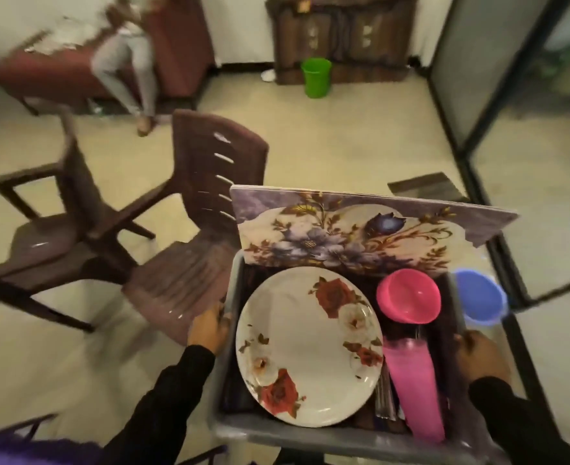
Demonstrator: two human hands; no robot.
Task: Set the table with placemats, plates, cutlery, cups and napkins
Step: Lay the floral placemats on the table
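I carry a grey plastic bin in front of me. My left hand grips its left rim and my right hand grips its right rim. Inside lies a white plate with red and white roses. Floral placemats stand upright against the far wall of the bin. A pink cup sits at the right, and a stack of pink cups lies on its side below it. A blue cup sits at the bin's right edge. Metal cutlery shows between plate and pink stack.
Two brown plastic chairs stand on the floor to my left, close to the bin. A green bucket stands by a wooden cabinet at the back. A person sits on a maroon sofa at far left. A dark-framed partition runs along the right.
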